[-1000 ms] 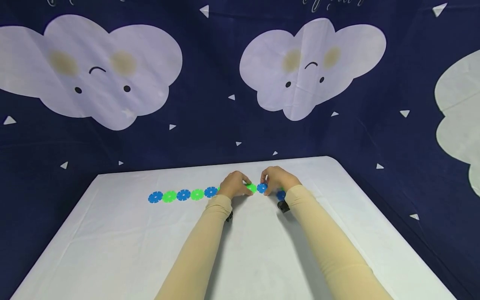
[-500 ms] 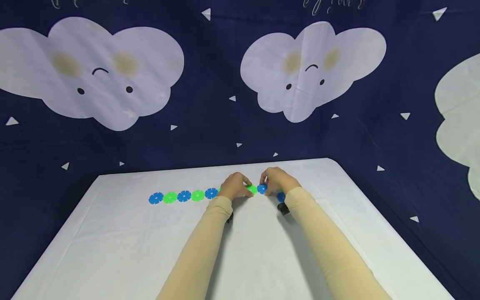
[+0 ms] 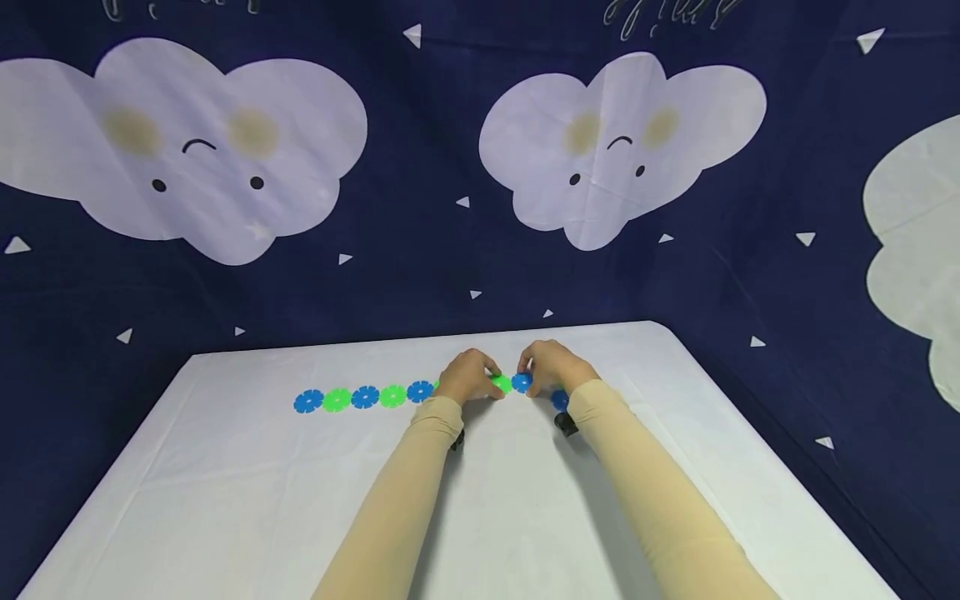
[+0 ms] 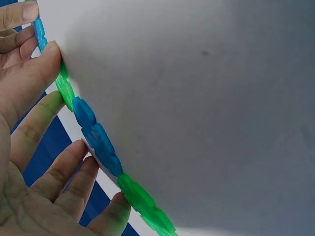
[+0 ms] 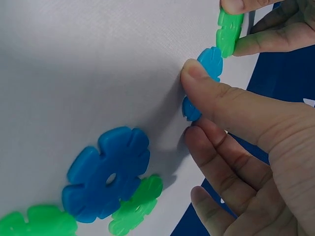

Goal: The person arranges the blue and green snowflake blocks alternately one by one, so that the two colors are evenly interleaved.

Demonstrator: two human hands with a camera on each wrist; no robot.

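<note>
In the head view, my left hand (image 3: 467, 377) pinches a green notched plastic disc (image 3: 502, 383) between thumb and fingers. This disc ends a row of linked blue and green discs, including an end blue disc (image 3: 308, 401), that stretches leftward along the table. Its other fingertips lie along the row, near a blue disc (image 4: 101, 142) and a green disc (image 4: 145, 204). Just to the right, my right hand (image 3: 553, 365) pinches a blue notched disc (image 5: 209, 64) by its edges. The blue disc's edge is right at the green one's; my thumb covers part of it.
Loose on the white table (image 3: 225, 500), beneath my right wrist, are a blue disc (image 5: 108, 172), a green disc (image 5: 138, 204) partly under it and another green disc (image 5: 37, 221). A dark blue cloth with clouds (image 3: 622, 150) hangs behind the table's far edge.
The head view has shifted slightly. Both hands keep their pinch on the green and blue discs, edge to edge, with hardly any visible movement.
</note>
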